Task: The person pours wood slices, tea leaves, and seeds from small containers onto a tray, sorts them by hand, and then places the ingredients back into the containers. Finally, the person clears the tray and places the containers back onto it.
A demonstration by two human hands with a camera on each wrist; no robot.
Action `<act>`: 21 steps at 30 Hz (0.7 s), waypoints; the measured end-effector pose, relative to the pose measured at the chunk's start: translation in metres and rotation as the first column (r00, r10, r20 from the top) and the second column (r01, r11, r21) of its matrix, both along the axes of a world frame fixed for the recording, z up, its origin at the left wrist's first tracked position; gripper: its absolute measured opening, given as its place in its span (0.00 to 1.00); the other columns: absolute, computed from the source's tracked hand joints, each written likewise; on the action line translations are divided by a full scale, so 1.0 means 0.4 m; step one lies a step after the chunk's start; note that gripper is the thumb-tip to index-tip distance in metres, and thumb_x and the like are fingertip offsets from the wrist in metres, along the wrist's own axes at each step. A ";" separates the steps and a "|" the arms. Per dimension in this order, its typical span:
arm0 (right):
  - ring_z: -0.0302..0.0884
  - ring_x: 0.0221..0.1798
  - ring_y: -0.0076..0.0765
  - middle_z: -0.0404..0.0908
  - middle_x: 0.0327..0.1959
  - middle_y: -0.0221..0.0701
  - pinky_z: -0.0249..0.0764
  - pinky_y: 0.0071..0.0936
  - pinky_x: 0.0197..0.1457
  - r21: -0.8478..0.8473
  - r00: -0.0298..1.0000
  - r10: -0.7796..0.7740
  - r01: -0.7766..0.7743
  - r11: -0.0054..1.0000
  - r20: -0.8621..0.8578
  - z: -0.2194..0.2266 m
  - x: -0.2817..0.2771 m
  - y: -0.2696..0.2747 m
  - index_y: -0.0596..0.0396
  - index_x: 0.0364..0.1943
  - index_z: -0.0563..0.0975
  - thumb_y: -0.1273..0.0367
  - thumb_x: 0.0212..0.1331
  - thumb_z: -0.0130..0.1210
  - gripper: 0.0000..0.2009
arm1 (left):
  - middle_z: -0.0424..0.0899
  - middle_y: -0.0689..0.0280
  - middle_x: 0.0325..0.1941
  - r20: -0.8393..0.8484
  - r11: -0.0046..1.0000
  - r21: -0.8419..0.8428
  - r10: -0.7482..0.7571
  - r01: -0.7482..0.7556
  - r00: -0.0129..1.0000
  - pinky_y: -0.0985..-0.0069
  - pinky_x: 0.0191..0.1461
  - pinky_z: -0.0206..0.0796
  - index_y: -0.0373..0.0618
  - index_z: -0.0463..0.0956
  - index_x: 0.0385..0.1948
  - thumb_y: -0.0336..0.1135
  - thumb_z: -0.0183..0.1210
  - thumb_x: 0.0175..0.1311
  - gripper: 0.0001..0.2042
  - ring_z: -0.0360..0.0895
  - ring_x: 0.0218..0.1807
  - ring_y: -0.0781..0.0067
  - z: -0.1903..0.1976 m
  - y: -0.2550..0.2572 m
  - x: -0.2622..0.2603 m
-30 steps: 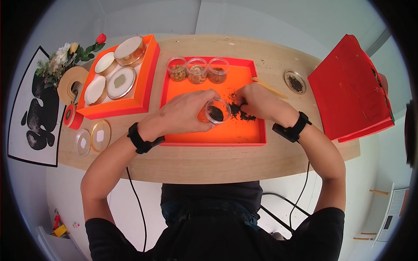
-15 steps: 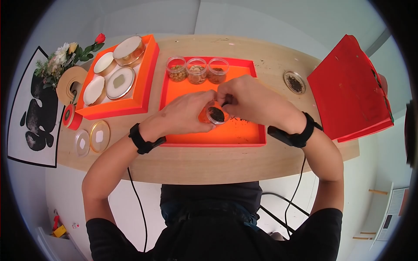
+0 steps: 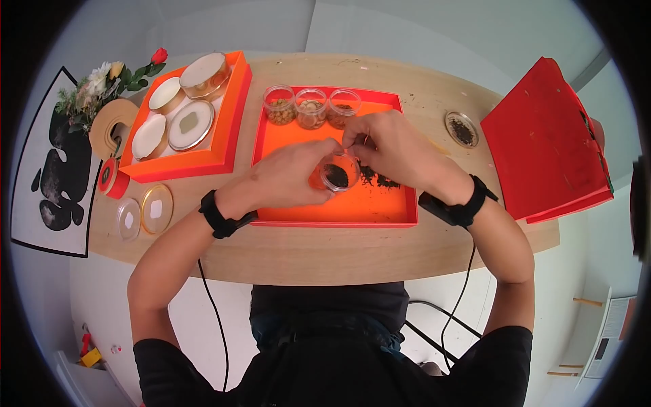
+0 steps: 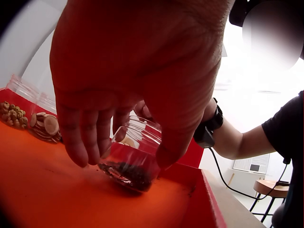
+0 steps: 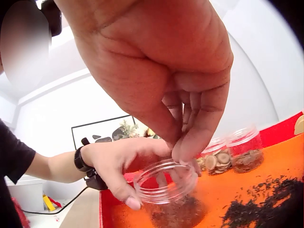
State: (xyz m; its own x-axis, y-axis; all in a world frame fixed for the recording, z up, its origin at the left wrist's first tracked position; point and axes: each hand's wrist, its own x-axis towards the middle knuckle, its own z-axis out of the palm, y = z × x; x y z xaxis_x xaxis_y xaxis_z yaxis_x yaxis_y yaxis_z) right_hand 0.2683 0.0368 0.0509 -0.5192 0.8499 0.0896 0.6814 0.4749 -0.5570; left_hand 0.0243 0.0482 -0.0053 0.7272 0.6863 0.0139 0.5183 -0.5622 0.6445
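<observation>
My left hand (image 3: 288, 175) grips a clear open jar (image 3: 335, 178) over the orange tray (image 3: 298, 216), fingers and thumb around its sides. Dark loose leaves cover the bottom of the jar (image 4: 133, 175), which tilts in the left wrist view. Just above the rim, my right hand (image 3: 400, 150) has its thumb and forefinger tips pressed together; no leaf shows between them in the right wrist view. A scattered heap of dark leaves (image 5: 261, 206) lies on the tray beside the jar, partly under my right hand in the head view.
Three open jars (image 3: 311, 113) with dried contents stand along the tray's back edge. On the left are an orange box (image 3: 234, 129) of lidded containers and two loose lids (image 3: 156, 209). Rightward lie a round dish (image 3: 462, 129) with dark bits and a red box or bag (image 3: 546, 146).
My right hand went from the leaf heap to above the jar, then rose slightly from its mouth. Dark leaves seen at its fingertips half a second ago no longer show. My left hand kept its grip.
</observation>
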 end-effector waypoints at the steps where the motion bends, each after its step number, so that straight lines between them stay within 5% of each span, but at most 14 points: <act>1: 0.91 0.39 0.45 0.91 0.36 0.43 0.83 0.39 0.44 0.000 1.000 -0.004 0.004 1.000 0.000 -0.016 0.009 0.014 0.62 0.44 0.87 0.76 0.67 0.65 0.06 | 0.88 0.51 0.55 0.054 1.000 0.003 -0.005 0.005 0.999 0.57 0.62 0.79 0.38 0.78 0.58 0.40 0.74 0.63 0.25 0.87 0.59 0.49 -0.009 0.004 -0.009; 6: 0.88 0.49 0.53 0.88 0.44 0.44 0.82 0.46 0.52 -0.025 0.926 0.016 -0.007 1.000 0.378 -0.080 0.025 0.037 0.58 0.48 0.85 0.72 0.65 0.70 0.11 | 0.85 0.56 0.55 -0.009 0.999 -0.034 0.013 -0.013 1.000 0.61 0.63 0.78 0.39 0.76 0.63 0.36 0.75 0.61 0.29 0.85 0.58 0.57 0.013 0.002 -0.015; 16: 0.86 0.50 0.55 0.86 0.42 0.45 0.80 0.48 0.52 -0.077 0.927 0.109 -0.088 0.993 0.358 -0.160 0.082 0.065 0.60 0.44 0.83 0.73 0.63 0.71 0.10 | 0.85 0.55 0.56 0.001 1.000 -0.001 0.007 -0.007 1.000 0.61 0.64 0.78 0.40 0.76 0.65 0.37 0.75 0.62 0.30 0.85 0.59 0.56 -0.004 0.003 -0.030; 21: 0.86 0.37 0.53 0.85 0.31 0.45 0.80 0.44 0.42 -0.083 0.957 0.062 -0.040 0.996 0.283 -0.148 0.082 0.056 0.64 0.35 0.82 0.78 0.60 0.66 0.04 | 0.86 0.54 0.58 -0.001 1.000 0.002 0.002 -0.002 1.000 0.61 0.67 0.78 0.39 0.75 0.66 0.38 0.75 0.62 0.30 0.86 0.61 0.56 -0.001 0.007 -0.022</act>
